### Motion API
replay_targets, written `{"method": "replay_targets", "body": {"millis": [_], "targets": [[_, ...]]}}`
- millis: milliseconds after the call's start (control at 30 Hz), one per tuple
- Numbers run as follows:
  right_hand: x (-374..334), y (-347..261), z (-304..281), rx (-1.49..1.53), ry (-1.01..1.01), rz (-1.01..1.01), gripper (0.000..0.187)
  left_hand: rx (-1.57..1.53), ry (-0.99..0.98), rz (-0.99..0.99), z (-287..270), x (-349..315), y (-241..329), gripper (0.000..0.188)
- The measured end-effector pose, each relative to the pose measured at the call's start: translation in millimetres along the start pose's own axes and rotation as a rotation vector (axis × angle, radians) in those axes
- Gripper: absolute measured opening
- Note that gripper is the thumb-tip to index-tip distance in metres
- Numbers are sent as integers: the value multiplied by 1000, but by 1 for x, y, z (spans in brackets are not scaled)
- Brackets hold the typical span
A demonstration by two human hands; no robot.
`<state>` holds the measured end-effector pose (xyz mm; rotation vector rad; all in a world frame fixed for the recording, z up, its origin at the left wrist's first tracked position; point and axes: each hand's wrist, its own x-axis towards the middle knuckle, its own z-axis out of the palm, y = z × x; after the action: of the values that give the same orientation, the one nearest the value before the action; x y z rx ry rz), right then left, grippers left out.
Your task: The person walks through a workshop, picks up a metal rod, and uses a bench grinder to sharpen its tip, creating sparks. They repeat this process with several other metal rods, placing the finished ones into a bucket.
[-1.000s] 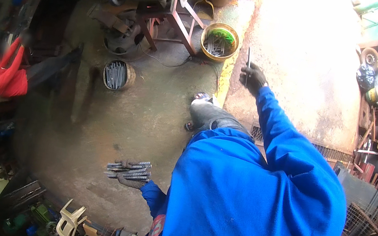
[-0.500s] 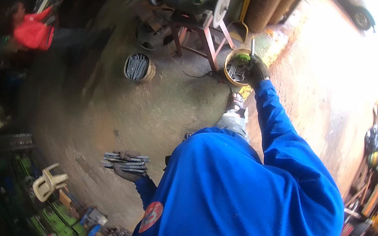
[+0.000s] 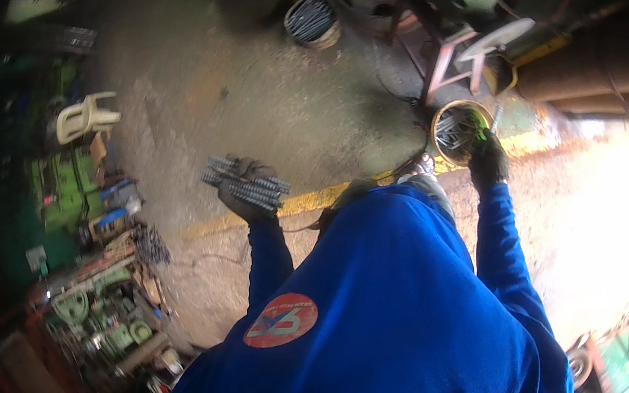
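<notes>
My left hand (image 3: 245,207), in a dark glove, is closed around a bundle of short ribbed steel rods (image 3: 254,185) lying across the palm. Further off to the right, my gloved right hand (image 3: 488,162) is at the edge of a round bucket (image 3: 435,133). A single steel rod (image 3: 498,115) stands up from its fingers, blurred and pale. Inside that bucket lie several loose rods (image 3: 448,130) and something bright green (image 3: 476,123). The right fingertips are partly hidden.
A second bucket (image 3: 331,38) full of rods stands at the far middle. Beyond the right bucket is a bench grinder's pale wheel (image 3: 497,39) on a red stand (image 3: 441,64), with a cable on the floor. A cream plastic chair (image 3: 84,116) and cluttered machine parts (image 3: 106,320) lie left.
The view has turned, so the buckets and grinder sit further right and higher. My right hand stays by the bucket with the rod, and my left still holds its bundle.
</notes>
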<state>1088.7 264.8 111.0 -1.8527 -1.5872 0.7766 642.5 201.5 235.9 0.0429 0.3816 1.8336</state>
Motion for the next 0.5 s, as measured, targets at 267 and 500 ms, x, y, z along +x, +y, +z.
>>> {"method": "replay_targets", "body": {"millis": [267,500], "targets": [[9,4,-4,-206,-248,0,34,-99,74,126,-33,-10,22,31],[7,24,31,30,-52,118,20,-11,96,77,-65,-31,50,37]]}}
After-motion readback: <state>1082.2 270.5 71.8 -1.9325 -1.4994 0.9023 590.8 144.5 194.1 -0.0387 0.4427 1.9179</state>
